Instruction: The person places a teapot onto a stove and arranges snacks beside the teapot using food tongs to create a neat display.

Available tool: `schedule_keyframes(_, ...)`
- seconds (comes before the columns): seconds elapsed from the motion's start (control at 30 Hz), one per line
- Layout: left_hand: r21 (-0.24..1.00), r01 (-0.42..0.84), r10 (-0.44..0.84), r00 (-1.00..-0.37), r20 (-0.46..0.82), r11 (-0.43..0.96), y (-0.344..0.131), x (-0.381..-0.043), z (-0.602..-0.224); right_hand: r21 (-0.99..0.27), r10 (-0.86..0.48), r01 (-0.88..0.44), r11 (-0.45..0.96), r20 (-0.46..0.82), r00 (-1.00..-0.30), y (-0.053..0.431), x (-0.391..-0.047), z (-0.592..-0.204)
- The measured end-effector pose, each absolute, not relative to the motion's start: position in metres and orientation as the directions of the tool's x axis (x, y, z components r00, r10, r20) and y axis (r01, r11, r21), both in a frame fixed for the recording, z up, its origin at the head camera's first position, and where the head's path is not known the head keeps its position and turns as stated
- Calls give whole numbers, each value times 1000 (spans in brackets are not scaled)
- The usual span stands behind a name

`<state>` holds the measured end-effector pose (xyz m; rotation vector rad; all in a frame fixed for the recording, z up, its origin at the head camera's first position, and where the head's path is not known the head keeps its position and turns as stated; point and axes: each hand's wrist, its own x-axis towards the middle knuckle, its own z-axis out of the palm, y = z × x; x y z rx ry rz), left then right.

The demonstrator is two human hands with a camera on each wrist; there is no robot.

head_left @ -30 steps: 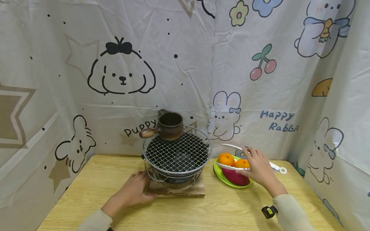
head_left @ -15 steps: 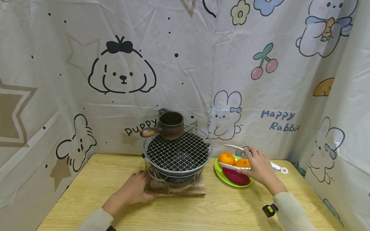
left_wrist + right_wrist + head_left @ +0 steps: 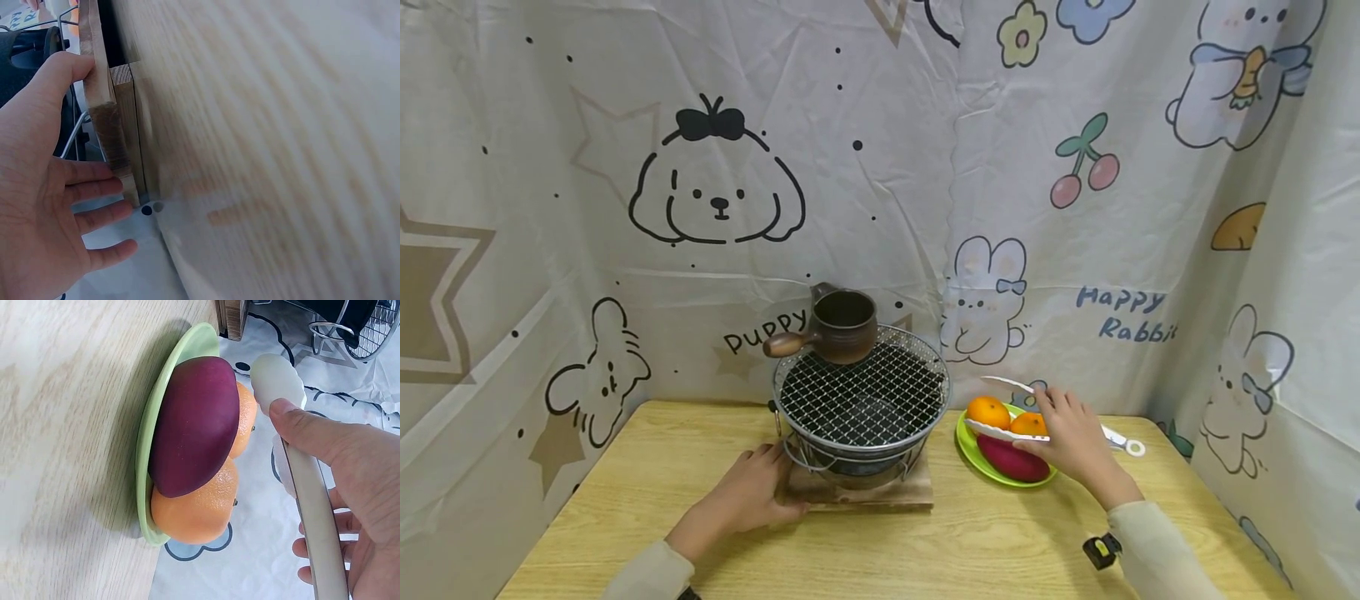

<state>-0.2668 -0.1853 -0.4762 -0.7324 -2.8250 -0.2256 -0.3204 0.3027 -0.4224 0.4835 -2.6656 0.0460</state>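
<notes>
My left hand [image 3: 741, 492] touches the left front corner of the wooden board [image 3: 887, 497] under the round grill [image 3: 868, 408]. In the left wrist view the thumb [image 3: 69, 65] lies on one edge and fairly straight, spread fingers [image 3: 103, 215] lie along the other. My right hand [image 3: 1078, 446] holds white tongs [image 3: 319, 528], their arms spread apart. They hover over a green plate [image 3: 967, 454] bearing a purple-red oblong thing like a sweet potato [image 3: 1011, 461] and two oranges [image 3: 987, 412]. In the right wrist view the thumb presses one arm; the tongs appear apart from the sweet potato.
A brown side-handled pot [image 3: 844, 333] sits at the back of the grill's wire mesh, its wooden handle pointing left. A patterned cloth [image 3: 880, 192] hangs around the wooden table [image 3: 985, 550] at the back and sides.
The view shifts very slightly. Both hands, the tongs, the plate of fruit and the grill show no clear movement.
</notes>
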Motion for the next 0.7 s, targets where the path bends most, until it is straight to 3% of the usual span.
schedule_keyframes(0.7, 119, 492, 456, -857, 241, 862, -185, -270, -482, 52, -290, -291, 955, 352, -890, 298, -319, -415)
